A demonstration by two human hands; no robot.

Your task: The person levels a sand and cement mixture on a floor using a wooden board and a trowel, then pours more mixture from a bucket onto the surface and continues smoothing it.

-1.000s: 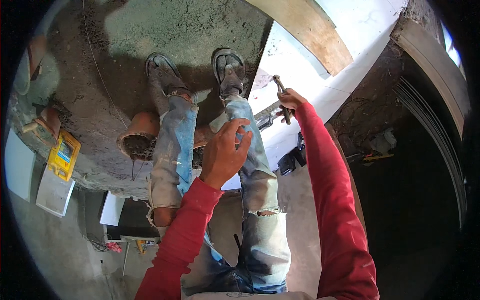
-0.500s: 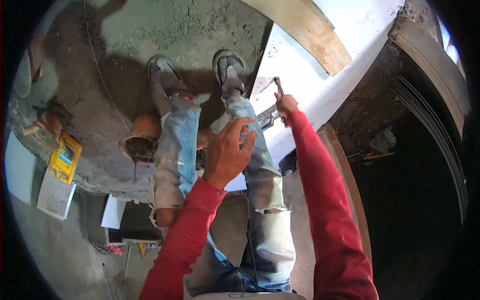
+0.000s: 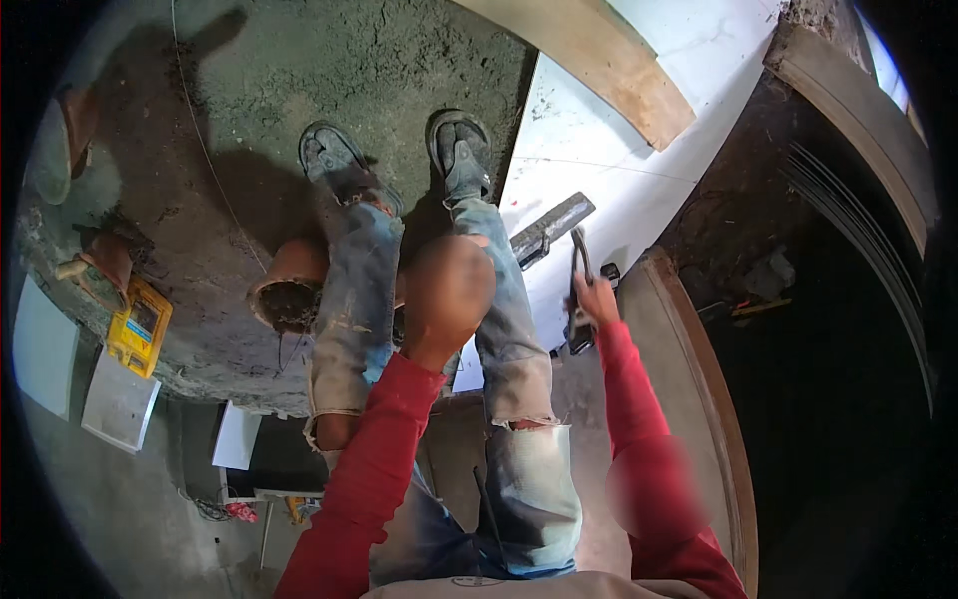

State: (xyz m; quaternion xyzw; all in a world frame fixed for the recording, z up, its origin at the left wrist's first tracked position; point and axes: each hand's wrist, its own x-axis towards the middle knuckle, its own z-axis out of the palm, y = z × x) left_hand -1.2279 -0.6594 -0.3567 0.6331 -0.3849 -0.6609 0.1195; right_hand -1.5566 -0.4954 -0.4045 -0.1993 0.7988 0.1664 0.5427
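Observation:
My right hand (image 3: 597, 299) is closed round a dark metal hand tool (image 3: 580, 255) with two long arms, like pincers, over the near part of a large white slab (image 3: 639, 190). Just left of that tool lies a grey flat trowel (image 3: 552, 230) with a dark handle, resting on the slab. Small black objects (image 3: 579, 339) are beside my right hand at the slab's near edge. My left hand (image 3: 449, 290) hangs above my legs, near the left knee side of the slab; its fingers are smeared, and I see nothing held in it.
A curved wooden board (image 3: 619, 75) lies across the slab. At left are a mud-filled clay pot (image 3: 289, 290), a yellow device (image 3: 140, 324) and white tile pieces (image 3: 120, 399). A dark drop with a curved edge (image 3: 709, 389) lies at right. A thin string (image 3: 205, 150) crosses the mortar.
My right hand has drawn back toward me with the tool, uncovering the flat trowel on the slab. My left hand stays over my legs, its fingers now blurred.

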